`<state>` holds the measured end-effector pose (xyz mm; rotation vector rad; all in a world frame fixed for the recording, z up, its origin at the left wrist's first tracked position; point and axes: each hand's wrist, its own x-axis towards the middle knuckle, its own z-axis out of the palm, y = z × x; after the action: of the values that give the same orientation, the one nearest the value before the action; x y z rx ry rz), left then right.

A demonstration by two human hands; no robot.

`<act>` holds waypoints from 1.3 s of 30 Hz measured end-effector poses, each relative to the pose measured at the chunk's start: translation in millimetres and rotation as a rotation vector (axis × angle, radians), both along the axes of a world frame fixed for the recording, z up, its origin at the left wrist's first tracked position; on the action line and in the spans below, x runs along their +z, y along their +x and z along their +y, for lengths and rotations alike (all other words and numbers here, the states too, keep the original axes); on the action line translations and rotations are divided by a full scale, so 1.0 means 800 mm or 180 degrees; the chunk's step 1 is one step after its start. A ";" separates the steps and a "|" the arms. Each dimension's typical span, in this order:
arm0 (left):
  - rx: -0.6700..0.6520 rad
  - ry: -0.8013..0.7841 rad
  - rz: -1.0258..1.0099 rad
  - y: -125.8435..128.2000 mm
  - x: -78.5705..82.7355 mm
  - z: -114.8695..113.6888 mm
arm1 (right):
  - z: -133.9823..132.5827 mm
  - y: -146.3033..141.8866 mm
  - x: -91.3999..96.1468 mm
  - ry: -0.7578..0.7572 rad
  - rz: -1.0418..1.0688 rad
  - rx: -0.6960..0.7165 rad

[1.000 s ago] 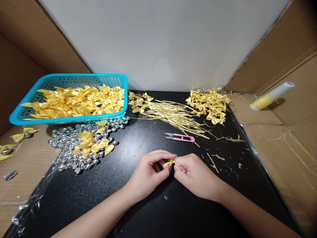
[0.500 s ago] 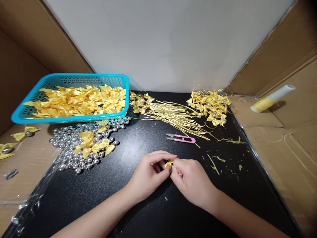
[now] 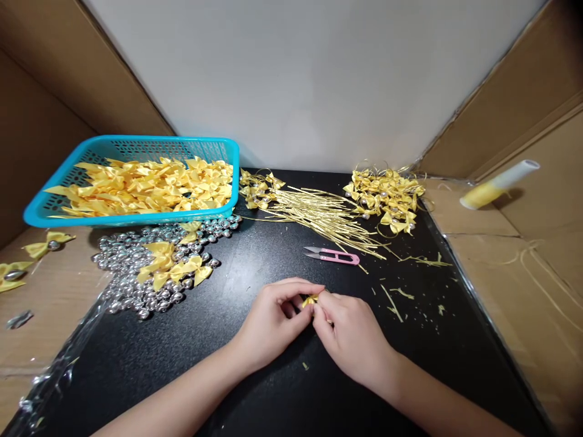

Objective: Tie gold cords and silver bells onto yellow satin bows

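Near the middle of the black tabletop, a small yellow ribbon bow (image 3: 310, 300) is pinched between both hands, mostly hidden by the fingers. My left hand (image 3: 279, 318) is closed on it with thumb and forefinger. The fingertips of my right hand (image 3: 350, 328) press together at the bow's right side; whether they also grip a gold tie is hidden. Just beyond the hands lie pink thread snips (image 3: 334, 255). Farther back is a bundle of gold twist ties (image 3: 328, 218).
A blue plastic basket (image 3: 40, 212) of yellow bows stands at the back left. Silver beads (image 3: 122, 258) spread in front of it, with several bows on top. Bows with beads (image 3: 385, 191) pile at the back right. Gold scraps (image 3: 401, 294) and a yellow-white tube (image 3: 498, 185) are rightward.
Both hands stay together at nearly the same spot. The right hand's fingers have shifted slightly against the bow. Nothing else on the table has visibly moved.
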<state>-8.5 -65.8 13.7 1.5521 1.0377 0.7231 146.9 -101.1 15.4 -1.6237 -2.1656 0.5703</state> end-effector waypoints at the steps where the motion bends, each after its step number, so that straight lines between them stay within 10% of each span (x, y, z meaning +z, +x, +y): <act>1: 0.0003 0.0009 -0.0006 0.000 0.000 0.000 | 0.000 0.000 0.000 0.0023 -0.0011 0.0001; 16: -0.0187 0.0073 -0.0070 -0.005 0.001 0.001 | 0.000 -0.004 -0.003 0.0269 0.0061 -0.0102; 39: 0.0158 -0.0400 -0.0365 -0.003 0.005 0.000 | 0.011 0.016 -0.008 0.1037 0.2014 0.0120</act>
<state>-11.0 -65.9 17.6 1.3659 1.0198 0.7578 159.8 -92.6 9.3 -1.0485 -1.7064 0.6022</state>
